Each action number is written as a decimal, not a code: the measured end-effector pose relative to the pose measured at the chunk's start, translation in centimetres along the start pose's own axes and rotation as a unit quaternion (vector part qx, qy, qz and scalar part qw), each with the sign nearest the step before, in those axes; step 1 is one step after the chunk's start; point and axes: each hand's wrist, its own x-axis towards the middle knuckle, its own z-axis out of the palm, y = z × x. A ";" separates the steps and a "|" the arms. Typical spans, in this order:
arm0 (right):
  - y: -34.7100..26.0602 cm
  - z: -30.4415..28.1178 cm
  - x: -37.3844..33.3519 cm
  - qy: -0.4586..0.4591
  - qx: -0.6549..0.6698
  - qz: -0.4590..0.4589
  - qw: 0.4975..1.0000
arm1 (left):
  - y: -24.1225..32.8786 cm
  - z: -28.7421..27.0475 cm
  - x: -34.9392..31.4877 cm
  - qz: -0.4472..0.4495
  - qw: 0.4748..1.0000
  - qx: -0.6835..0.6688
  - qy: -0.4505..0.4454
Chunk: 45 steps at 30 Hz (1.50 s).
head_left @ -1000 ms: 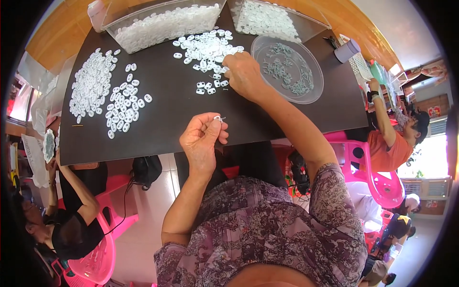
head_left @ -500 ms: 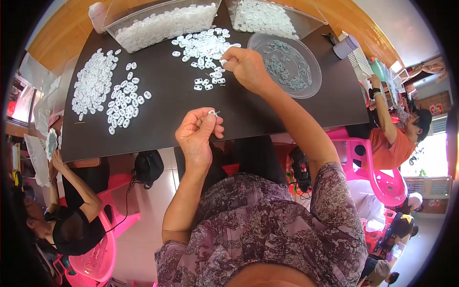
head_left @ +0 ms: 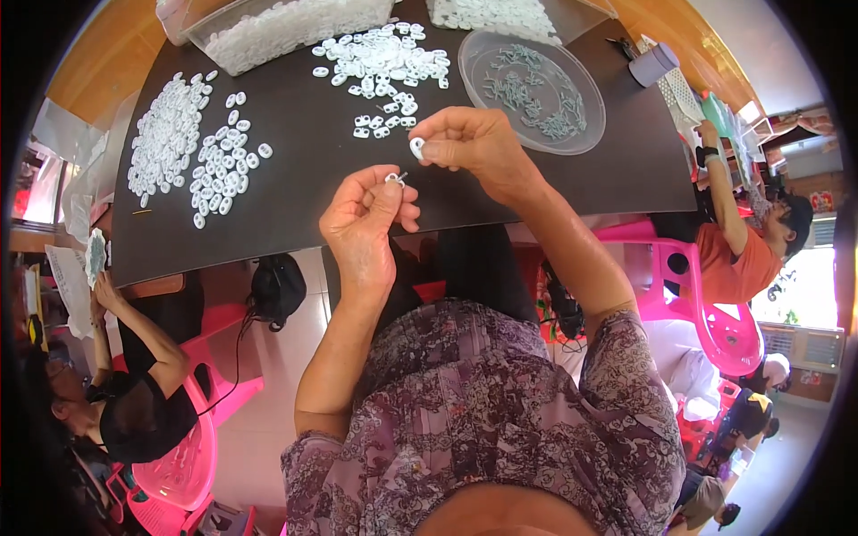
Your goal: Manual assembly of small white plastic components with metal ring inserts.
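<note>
Pinched between the thumb and fingers of my left hand (head_left: 362, 223) is a small white plastic piece (head_left: 391, 180), with a thin grey screw (head_left: 403, 176) sticking out of it. Slightly above and to the right, my right hand (head_left: 487, 152) grips an oval white plastic piece (head_left: 416, 147) by its edge. The two pieces are close but apart. Beyond my hands lies a heap of white two-holed pieces (head_left: 380, 58), with several loose ones at its near side. A round clear tray (head_left: 590, 134) to the right holds many small grey screws (head_left: 514, 92).
On the dark table (head_left: 295, 196), two groups of white oval pieces (head_left: 170, 129) lie at the left. Clear bins (head_left: 198, 40) full of white pieces stand at the back. A grey-lidded container (head_left: 654, 64) is far right. Other people sit on pink chairs (head_left: 728, 335) at both sides.
My right hand has come back from the heap toward my left hand, bringing a white oval piece. The left hand still holds its piece. The view has shifted slightly.
</note>
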 end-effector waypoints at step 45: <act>1.0 3.0 -3.9 0.085 -0.131 -0.067 0.986 | -1.8 1.4 -1.4 0.044 0.998 0.045 0.012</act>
